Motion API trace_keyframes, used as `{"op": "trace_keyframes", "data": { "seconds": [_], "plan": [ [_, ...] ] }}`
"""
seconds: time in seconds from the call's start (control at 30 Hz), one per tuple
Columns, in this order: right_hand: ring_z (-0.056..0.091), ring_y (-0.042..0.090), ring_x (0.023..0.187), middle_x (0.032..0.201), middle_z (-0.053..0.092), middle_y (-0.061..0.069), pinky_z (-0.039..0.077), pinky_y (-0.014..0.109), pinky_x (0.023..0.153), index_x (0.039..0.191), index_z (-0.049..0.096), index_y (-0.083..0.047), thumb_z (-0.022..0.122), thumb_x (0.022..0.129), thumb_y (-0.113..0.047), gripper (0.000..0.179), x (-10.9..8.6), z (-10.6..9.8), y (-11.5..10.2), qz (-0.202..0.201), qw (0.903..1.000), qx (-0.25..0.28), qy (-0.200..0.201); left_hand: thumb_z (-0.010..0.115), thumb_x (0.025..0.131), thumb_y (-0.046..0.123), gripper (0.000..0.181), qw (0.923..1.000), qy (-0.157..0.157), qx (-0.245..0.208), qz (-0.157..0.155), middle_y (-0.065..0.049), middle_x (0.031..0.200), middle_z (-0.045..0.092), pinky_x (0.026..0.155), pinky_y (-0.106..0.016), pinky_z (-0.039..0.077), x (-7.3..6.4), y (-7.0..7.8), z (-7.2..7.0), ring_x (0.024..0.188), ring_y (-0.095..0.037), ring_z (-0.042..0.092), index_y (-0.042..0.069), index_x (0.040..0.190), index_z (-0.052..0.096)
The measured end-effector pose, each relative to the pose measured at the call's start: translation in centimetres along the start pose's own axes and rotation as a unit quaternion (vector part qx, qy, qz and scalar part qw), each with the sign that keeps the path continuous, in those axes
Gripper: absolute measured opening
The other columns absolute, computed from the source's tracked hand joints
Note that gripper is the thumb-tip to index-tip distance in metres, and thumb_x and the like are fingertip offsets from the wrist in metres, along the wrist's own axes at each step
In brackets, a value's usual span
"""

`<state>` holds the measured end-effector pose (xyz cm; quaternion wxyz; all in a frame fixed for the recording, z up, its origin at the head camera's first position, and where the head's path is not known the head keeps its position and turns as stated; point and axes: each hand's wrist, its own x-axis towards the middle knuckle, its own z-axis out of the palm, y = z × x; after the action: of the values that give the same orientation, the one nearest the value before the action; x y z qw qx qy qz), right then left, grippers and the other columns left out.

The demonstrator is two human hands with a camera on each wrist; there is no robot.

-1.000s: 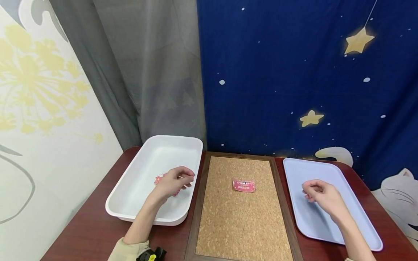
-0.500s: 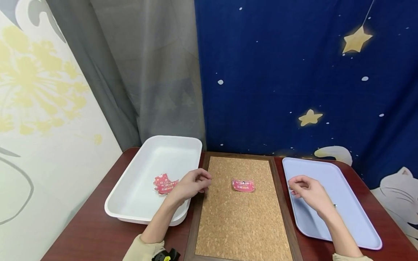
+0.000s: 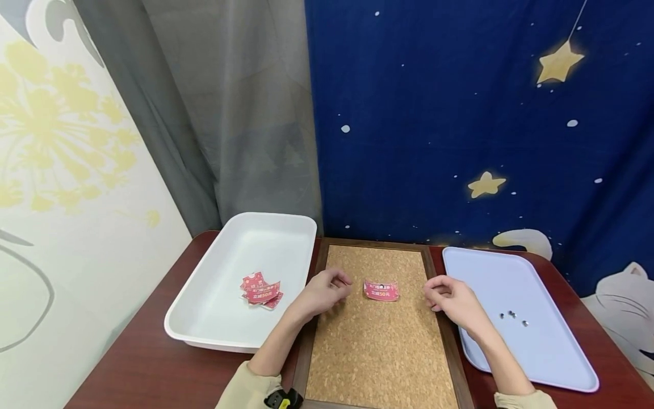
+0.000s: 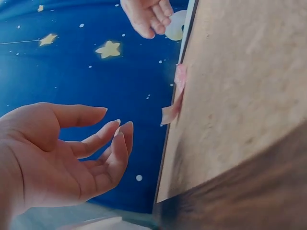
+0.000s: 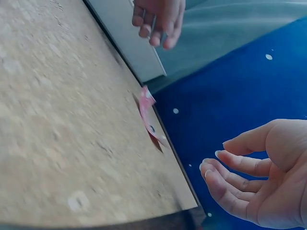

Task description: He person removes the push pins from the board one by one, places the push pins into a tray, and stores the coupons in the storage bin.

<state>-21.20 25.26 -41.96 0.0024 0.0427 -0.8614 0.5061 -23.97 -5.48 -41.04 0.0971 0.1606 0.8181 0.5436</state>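
A pink coupon with white and yellow print lies on the cork board, a small round pin head at its upper middle. Its ends curl up off the cork in the right wrist view. Left of the coupon, my left hand hovers over the board's left side, fingers loosely bent and apart from the thumb. My right hand hovers at the board's right edge, fingers loosely curved. Nothing shows between the fingers of either hand, and neither touches the coupon.
A white bin stands on the left with a small pile of pink coupons inside. On the right lies a pale blue tray holding several small silvery pins. Curtains hang behind the dark red table.
My left hand has moved right, out from over the bin to above the board. My right hand has moved left from over the tray, uncovering the pins. The coupon on the cork stays put.
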Motion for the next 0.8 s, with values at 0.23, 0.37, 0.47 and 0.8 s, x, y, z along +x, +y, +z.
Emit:
{"op": "trace_keyframes", "data": {
  "seconds": [0.23,0.37,0.47,0.8],
  "plan": [
    [0.070,0.028,0.081,0.095,0.072,0.017,0.058,0.035,0.068,0.114,0.064,0.010,0.064,0.099,-0.009,0.025,0.4,1.7,-0.2,-0.007,0.9999,-0.005,-0.011,0.064,0.095,0.007,0.019,0.9997,-0.006,0.017,-0.017,-0.009,0.090,0.061,0.059,-0.029,0.045,0.6,-0.3,1.0,0.074,-0.023,0.060,-0.003,0.110,0.061],
    [0.071,0.028,0.081,0.093,0.073,0.017,0.058,0.035,0.069,0.114,0.065,0.011,0.065,0.097,-0.009,0.025,0.9,2.6,-0.4,-0.006,0.9998,-0.004,-0.016,0.064,0.094,0.009,0.020,0.9994,-0.007,0.024,-0.022,-0.009,0.092,0.062,0.061,-0.029,0.046,1.1,-0.4,1.3,0.074,-0.019,0.058,-0.002,0.110,0.062],
    [0.071,0.026,0.079,0.090,0.073,0.015,0.058,0.033,0.069,0.112,0.066,0.010,0.066,0.096,-0.009,0.024,1.5,3.2,-0.4,-0.006,0.9997,-0.015,-0.018,0.063,0.093,0.009,0.022,0.9993,-0.013,0.016,-0.030,-0.009,0.092,0.062,0.062,-0.029,0.046,1.5,-0.5,1.5,0.077,-0.023,0.060,-0.003,0.111,0.060],
    [0.071,0.020,0.075,0.084,0.074,0.010,0.055,0.028,0.065,0.104,0.070,0.005,0.068,0.094,-0.006,0.015,3.0,5.1,-0.4,-0.010,0.9991,-0.039,-0.012,0.067,0.095,0.014,0.027,0.9953,-0.033,0.016,-0.090,-0.016,0.089,0.067,0.066,-0.034,0.052,2.8,-0.6,2.7,0.077,-0.023,0.065,-0.004,0.112,0.056]
  ]
}}
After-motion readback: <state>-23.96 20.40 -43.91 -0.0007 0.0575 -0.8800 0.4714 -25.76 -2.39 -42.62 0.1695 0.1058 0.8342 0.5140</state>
